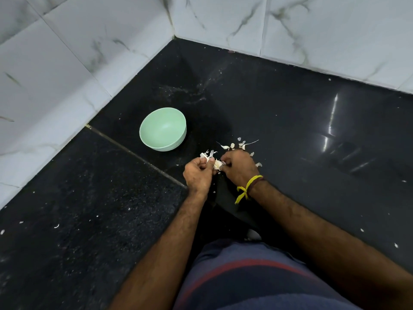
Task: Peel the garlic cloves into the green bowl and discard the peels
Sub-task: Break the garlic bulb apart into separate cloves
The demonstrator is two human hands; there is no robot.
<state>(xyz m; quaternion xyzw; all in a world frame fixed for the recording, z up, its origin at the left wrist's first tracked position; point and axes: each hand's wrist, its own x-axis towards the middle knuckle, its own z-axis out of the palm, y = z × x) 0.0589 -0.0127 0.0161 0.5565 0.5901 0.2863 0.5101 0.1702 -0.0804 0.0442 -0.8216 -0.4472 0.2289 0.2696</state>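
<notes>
On the far left the white marble wall [55, 70] is standing along the black counter [67, 209], and small white crumbs are lying here and there on the dark stone. A little to the right, the green bowl [163, 129] is sitting upright on the counter, near the corner of the wall, and nothing is showing inside it. Going on to the right and closer to the person, the left hand [197, 174] is curling its fingers and pinching a piece of white peel [206, 156] that is sticking out above the knuckles. Just beside it, between both hands, the garlic clove [217, 164] is being held above the counter, well apart from the bowl. The right hand [239, 167] is gripping this clove from the other side with bent fingers, so the two hands are almost touching each other. On the right wrist a yellow thread [244, 191] is hanging with a knot, next to a dark band. Behind the right hand, more garlic cloves and loose peels [237, 146] are lying in a small scattered group on the counter. Further right the counter is shining with reflections of light. At the bottom the person's dark shirt with a red stripe [257, 276] is showing.
</notes>
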